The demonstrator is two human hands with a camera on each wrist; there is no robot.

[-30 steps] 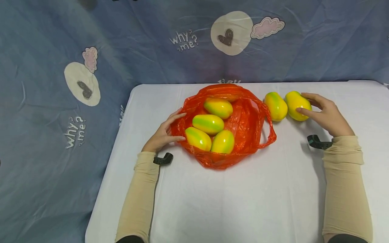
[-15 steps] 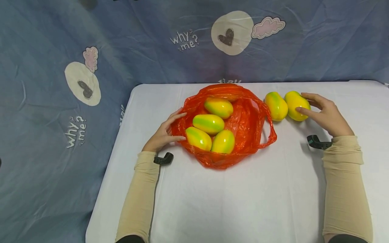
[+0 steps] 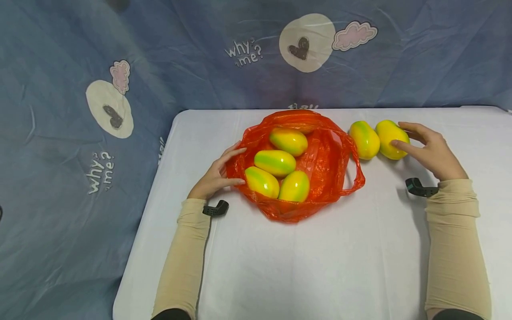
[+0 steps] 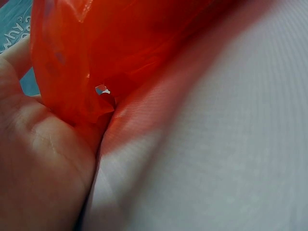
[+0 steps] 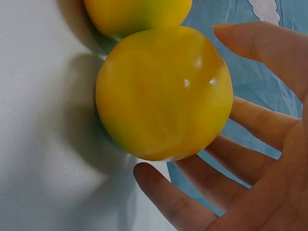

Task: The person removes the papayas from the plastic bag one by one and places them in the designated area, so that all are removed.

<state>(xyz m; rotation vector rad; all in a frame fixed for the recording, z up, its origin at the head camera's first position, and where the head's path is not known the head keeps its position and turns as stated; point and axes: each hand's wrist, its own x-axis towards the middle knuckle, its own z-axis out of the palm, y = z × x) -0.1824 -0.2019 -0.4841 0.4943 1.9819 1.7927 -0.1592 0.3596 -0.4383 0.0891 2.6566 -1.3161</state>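
Note:
In the head view a red plastic bag [image 3: 324, 178] lies spread with its mouth facing up. Several yellow-green mangoes rest inside, one mango [image 3: 274, 162] near the middle. My left hand [image 3: 212, 178] touches the bag's left side, fingers and thumb spread along its rim; the left wrist view has the red plastic [image 4: 120, 43] against the palm. To the right of the bag, two mangoes stand side by side. My right hand [image 3: 432, 151] is spread around the right-hand mango [image 3: 391, 140]. From the right wrist, the thumb [image 5: 255, 41] shows apart from this mango's skin, with fingers behind it.
The other loose mango [image 3: 364, 140] sits between that one and the bag, close to the bag's handle loop [image 3: 354, 186]. White cloth [image 3: 312, 266] covers the table. A blue printed curtain [image 3: 192, 58] hangs behind the table and along its left side.

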